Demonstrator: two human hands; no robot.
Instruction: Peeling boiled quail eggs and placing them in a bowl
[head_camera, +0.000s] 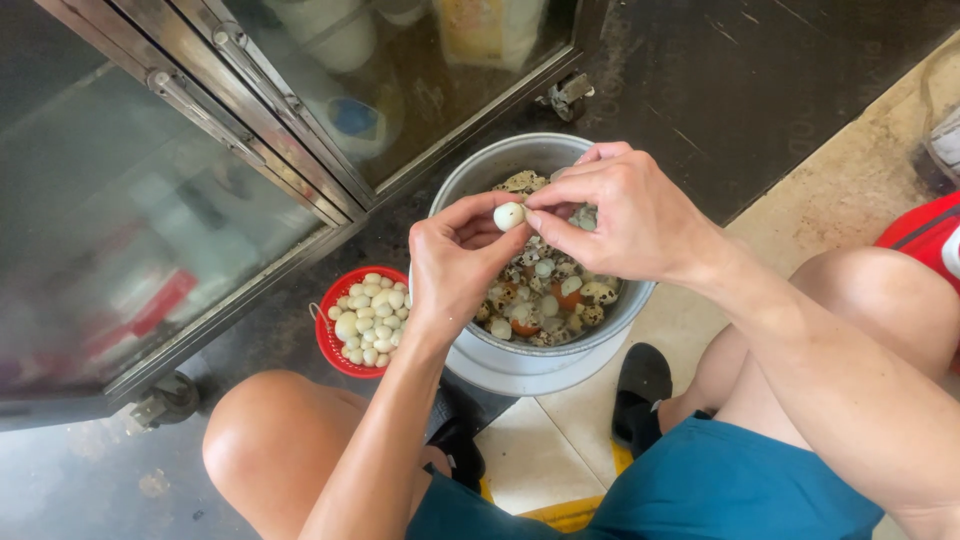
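Observation:
Both hands meet over a grey metal pot (470, 175) on the floor. My left hand (455, 265) and my right hand (625, 215) pinch one small white peeled egg (509, 215) between their fingertips. Inside the pot lie several speckled small eggs and bits of shell (550, 295) in water. To the left of the pot stands a small red basket (325, 340) filled with several peeled white eggs (370, 315).
A glass-door metal cabinet (200, 180) on wheels stands at the left and top. My bare knees (270, 440) flank the pot, with black sandals (640, 385) on a pale tile floor. A red object (925, 235) sits at the right edge.

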